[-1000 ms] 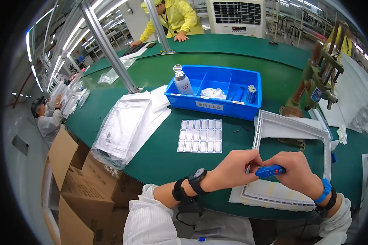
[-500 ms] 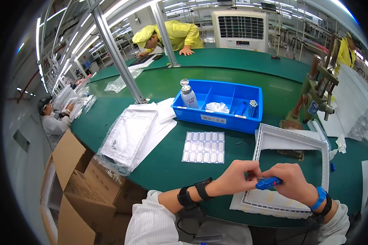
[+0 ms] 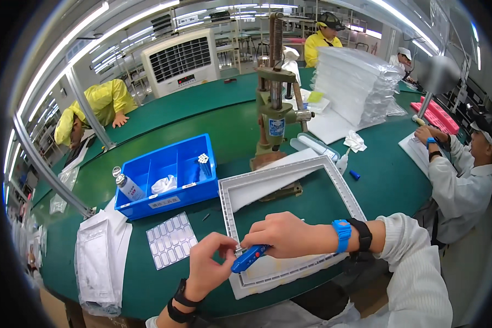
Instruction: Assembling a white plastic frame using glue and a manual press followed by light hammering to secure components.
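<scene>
A white rectangular frame point(image 3: 344, 188) lies on the green table in front of me, with a white sheet under its near side. Over its near left part my two hands meet. My right hand point(image 3: 281, 235) is closed round a blue handheld tool point(image 3: 250, 258) with a small red spot on it; its exact kind does not show. My left hand point(image 3: 208, 265) pinches thumb and fingers together at the frame's left rail, close to the tool. What lies between those fingertips is too small to make out. Left of the frame rests a sheet of labels point(image 3: 171, 240).
A blue divided bin point(image 3: 205, 192) holds a bottle point(image 3: 130, 188) and a white cloth point(image 3: 164, 184). Beyond the frame stands a green hand press point(image 3: 276, 117). Plastic-wrapped sheets point(image 3: 350, 82) are stacked behind it. A bagged white frame point(image 3: 95, 257) lies far left; a co-worker point(image 3: 459, 180) sits at right.
My view has turned to the right, so the bin and press appear farther left. Both hands stay together at the frame's left side, the blue tool still in my right hand.
</scene>
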`<state>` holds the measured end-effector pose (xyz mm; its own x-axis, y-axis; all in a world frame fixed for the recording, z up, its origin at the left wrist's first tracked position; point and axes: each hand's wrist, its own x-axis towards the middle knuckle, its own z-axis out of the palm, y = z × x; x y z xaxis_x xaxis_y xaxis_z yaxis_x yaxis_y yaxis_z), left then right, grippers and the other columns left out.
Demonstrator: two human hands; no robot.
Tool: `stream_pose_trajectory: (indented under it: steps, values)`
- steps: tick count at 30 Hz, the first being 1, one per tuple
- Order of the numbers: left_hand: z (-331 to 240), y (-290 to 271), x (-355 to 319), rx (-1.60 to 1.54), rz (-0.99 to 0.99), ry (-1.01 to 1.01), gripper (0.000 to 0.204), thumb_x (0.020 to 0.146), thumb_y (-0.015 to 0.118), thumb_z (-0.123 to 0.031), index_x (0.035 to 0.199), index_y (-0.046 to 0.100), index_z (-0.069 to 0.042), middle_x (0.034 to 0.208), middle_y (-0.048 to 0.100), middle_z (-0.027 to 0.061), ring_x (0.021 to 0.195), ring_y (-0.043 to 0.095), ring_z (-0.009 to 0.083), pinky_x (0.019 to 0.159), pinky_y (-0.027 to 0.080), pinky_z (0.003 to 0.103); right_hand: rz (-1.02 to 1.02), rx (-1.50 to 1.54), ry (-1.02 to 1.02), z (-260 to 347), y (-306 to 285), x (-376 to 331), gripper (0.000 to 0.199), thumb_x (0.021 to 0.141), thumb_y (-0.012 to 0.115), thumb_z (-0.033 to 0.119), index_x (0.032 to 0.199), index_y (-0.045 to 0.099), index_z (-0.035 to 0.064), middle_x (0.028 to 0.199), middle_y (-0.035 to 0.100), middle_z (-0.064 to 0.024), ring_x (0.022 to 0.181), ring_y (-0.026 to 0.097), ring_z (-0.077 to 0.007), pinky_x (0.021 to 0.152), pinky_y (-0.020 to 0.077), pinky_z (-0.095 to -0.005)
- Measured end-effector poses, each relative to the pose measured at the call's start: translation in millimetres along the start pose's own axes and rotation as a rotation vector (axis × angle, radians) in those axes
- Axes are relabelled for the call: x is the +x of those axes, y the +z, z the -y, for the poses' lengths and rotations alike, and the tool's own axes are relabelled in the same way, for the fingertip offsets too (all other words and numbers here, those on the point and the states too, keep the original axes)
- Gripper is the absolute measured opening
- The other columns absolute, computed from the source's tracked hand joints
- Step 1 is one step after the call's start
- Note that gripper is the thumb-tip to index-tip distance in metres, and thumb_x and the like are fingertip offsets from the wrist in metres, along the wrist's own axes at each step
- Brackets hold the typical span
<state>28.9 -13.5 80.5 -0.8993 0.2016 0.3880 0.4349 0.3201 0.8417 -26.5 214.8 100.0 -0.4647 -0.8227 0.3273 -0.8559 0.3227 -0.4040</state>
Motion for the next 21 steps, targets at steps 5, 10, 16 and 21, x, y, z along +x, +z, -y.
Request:
stream_pose_trajectory:
  steps: [5,10,16,21]
  values:
    - [-4.9,5.3,0.2,0.294,0.076,0.161,0.022,0.070,0.072,0.001,0.091,0.066,-0.003,0.071,0.059,0.0073,0.061,0.059,0.0211,0.056,0.047,0.030,-0.014,-0.050,0.007,4.0,-4.6,0.2,0.030,0.077,0.073,0.011,0.105,0.065,0.0170,0.087,0.066,-0.0072,0.072,0.064,-0.0322,0.063,0.0510,-0.0419]
    - [-2.5,0.3,-0.2,0.403,0.156,0.180,0.023,0.069,0.070,0.000,0.091,0.065,-0.003,0.070,0.057,0.0091,0.061,0.057,0.0283,0.055,0.043,0.037,-0.030,-0.151,-0.087,4.5,-5.6,3.8,0.034,0.074,0.074,0.011,0.107,0.066,0.0166,0.085,0.064,-0.0054,0.069,0.062,-0.0280,0.062,0.0498,-0.0373]
    - [-4.9,0.6,-2.2,0.384,0.185,0.163,0.020,0.072,0.062,0.003,0.092,0.062,-0.001,0.072,0.058,0.0156,0.066,0.057,0.0384,0.058,0.042,0.042,-0.037,-0.169,-0.106,5.1,-3.0,10.6,0.025,0.075,0.071,0.009,0.099,0.066,0.0115,0.079,0.064,-0.0103,0.068,0.064,-0.0310,0.061,0.0510,-0.0402]
    - [0.6,-0.3,-4.3,0.449,0.229,0.157,0.024,0.073,0.061,0.002,0.097,0.061,-0.001,0.074,0.060,0.0179,0.070,0.058,0.0406,0.059,0.041,0.044,-0.048,-0.168,-0.121,9.9,-7.4,10.9,0.028,0.075,0.070,0.007,0.103,0.069,0.0136,0.078,0.066,-0.0135,0.070,0.067,-0.0339,0.061,0.0524,-0.0426]
